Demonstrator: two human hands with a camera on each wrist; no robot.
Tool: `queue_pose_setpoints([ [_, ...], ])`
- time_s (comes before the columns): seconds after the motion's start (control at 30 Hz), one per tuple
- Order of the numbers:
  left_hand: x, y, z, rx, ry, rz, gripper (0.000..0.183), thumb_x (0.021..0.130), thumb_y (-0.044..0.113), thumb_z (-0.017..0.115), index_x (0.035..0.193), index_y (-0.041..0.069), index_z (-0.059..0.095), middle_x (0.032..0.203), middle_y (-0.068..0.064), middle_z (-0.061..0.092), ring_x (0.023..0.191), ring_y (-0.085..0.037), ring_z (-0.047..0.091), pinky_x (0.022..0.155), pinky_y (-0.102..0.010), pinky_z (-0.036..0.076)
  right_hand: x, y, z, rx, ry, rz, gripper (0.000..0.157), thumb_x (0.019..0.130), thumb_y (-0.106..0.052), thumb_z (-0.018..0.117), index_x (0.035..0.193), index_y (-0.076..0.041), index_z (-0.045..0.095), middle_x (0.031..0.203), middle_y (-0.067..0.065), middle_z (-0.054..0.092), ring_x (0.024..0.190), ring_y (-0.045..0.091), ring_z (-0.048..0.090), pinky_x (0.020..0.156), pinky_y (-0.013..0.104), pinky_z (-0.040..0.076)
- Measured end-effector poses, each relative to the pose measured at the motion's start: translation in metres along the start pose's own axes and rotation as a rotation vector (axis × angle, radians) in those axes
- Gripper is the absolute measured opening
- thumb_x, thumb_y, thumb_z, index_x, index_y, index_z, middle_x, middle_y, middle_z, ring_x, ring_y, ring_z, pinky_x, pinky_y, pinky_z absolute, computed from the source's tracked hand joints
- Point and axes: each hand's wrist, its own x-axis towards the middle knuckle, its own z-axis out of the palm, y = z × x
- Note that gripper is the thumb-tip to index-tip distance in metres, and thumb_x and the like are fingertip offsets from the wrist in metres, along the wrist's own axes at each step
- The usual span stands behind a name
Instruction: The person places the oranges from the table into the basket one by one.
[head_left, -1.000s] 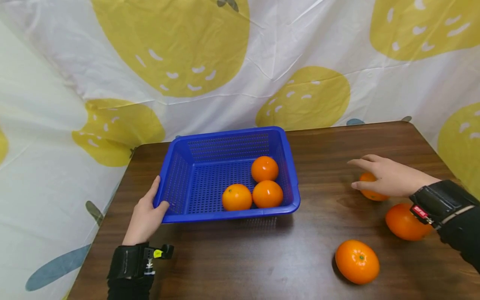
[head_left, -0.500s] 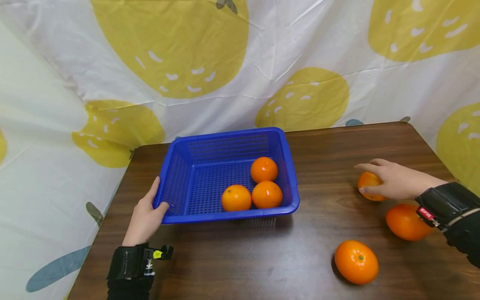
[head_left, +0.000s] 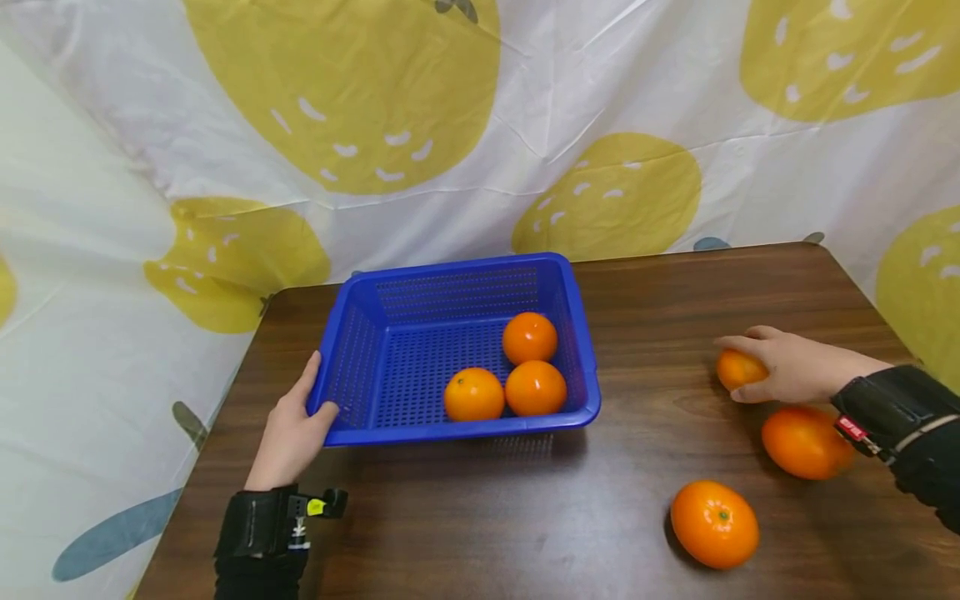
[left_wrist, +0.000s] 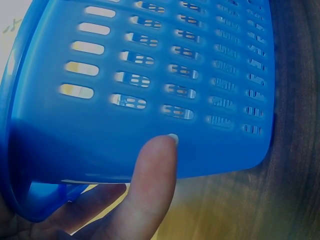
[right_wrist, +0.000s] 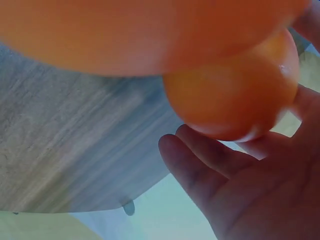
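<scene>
At its near left corner, the blue plastic basket (head_left: 457,432) is gripped by my left hand (head_left: 288,437). One finger (left_wrist: 155,175) lies against the slotted wall in the left wrist view. Inside the basket, three oranges (head_left: 474,395) sit toward the right. On the right side of the table, my right hand (head_left: 795,367) holds a smaller orange (head_left: 738,369), its fingers curled round it. The right wrist view has this orange (right_wrist: 235,95) between thumb and fingers, partly hidden by a bigger orange (right_wrist: 140,35) close to the camera.
That bigger orange (head_left: 804,443) lies just in front of my right hand, near the wrist strap. Another orange (head_left: 714,524) rests nearer the front. The brown wooden table (head_left: 480,517) backs onto a white cloth (head_left: 525,108) with yellow fruit prints.
My right hand has moved right and closed its fingers round the smaller orange. The bigger orange beside the wrist has shifted slightly left. My left hand and the basket stay in place.
</scene>
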Motion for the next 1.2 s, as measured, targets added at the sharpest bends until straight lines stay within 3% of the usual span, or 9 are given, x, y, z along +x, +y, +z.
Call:
queue_pose_setpoints([
  [0.9,0.0001,0.0009,0.0007,-0.018,-0.011,0.007,0.071,0.091,0.018,0.042,0.147,0.036,0.002,0.147,-0.025,0.028,0.107,-0.035,0.044,0.092,-0.059,0.038,-0.0001,0.0082,0.0101,-0.018,0.049,-0.032,0.073,0.074,-0.041,0.07,0.133,-0.006,0.043,0.119,0.032,0.042,0.096,0.039,0.051,0.076,0.057,0.045],
  [1.2,-0.002,0.0003,-0.0005,-0.015,-0.011,-0.004,0.071,0.091,0.018,0.041,0.146,0.036,0.001,0.148,-0.024,0.027,0.109,-0.036,0.043,0.092,-0.06,0.037,0.0016,0.0031,0.0032,-0.028,0.057,-0.044,0.071,0.076,-0.04,0.07,0.133,-0.006,0.044,0.122,0.031,0.04,0.096,0.038,0.052,0.077,0.055,0.046],
])
